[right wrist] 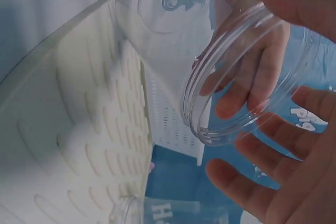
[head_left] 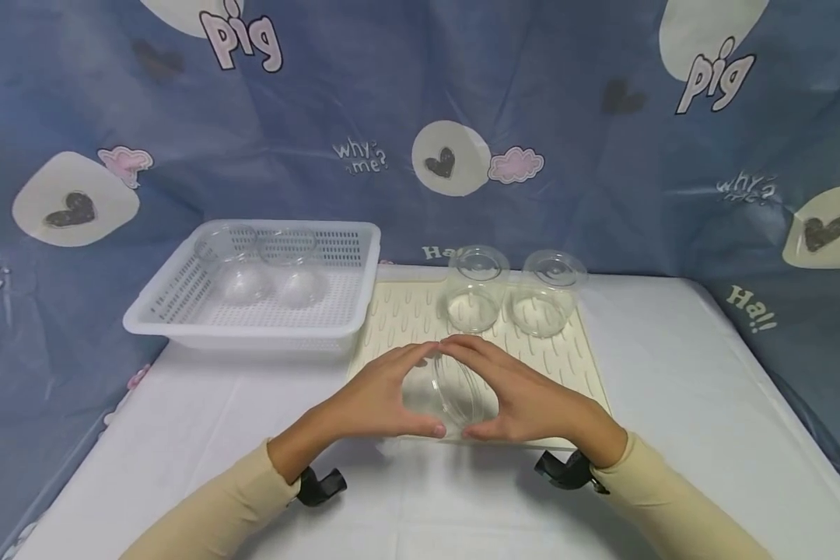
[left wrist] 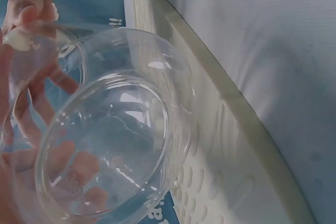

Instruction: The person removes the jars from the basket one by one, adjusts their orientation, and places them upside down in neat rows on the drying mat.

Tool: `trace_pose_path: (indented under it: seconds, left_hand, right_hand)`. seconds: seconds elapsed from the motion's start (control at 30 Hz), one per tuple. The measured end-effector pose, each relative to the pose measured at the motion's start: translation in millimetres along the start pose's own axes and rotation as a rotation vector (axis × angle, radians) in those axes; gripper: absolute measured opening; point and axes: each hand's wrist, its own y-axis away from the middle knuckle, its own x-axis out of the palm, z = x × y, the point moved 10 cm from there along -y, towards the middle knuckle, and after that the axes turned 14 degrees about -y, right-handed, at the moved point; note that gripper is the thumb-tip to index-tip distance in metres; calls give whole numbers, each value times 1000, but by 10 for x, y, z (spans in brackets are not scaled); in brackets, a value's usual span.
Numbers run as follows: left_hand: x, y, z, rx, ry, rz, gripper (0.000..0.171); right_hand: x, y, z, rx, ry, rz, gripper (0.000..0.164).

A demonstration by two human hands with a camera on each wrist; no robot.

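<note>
Both hands hold a clear plastic round container (head_left: 458, 393) tipped on its side, over the front part of a cream ridged mat (head_left: 392, 319). On its left side is my left hand (head_left: 374, 400), thumb low and fingers arched over the top. My right hand (head_left: 535, 400) curves about the opposite side, its fingers by the double rim (right wrist: 197, 114) in the right wrist view. Through the transparent wall, the left wrist view shows fingers behind the round base (left wrist: 110, 150). Fingertips of the two hands meet above the container in the head view.
Two similar clear containers (head_left: 470, 311) (head_left: 540, 313) stand side by side at the back of the mat. To the left, a white perforated basket (head_left: 252, 336) holds two more clear containers (head_left: 243, 281). A patterned blue cloth (head_left: 602, 194) hangs behind the white-covered table (head_left: 672, 373).
</note>
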Motion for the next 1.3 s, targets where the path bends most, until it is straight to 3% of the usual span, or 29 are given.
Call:
trace_pose_path:
  seconds: [0.57,0.77,0.93,1.07,1.3]
  left_hand:
    - [28,37,25,34,0,10,107]
    - [-66,89,98,25,-32,-74,109]
    - [-107,157,282,16,113,-185,119]
    - [-102,228,352,46,228,-209,127]
    - [-126,249,318,113,270,-254,122]
  right_hand:
    - [4,-40,-16,-23,-84,-31,100]
    - [-102,2,-59,24,-131,-96,98]
    - [-255,88,-117,37,-208,-185,99]
    - [-377,148,-137,13,-308,-271,101]
    - [-408,161,-134,-18,-338,-285,100]
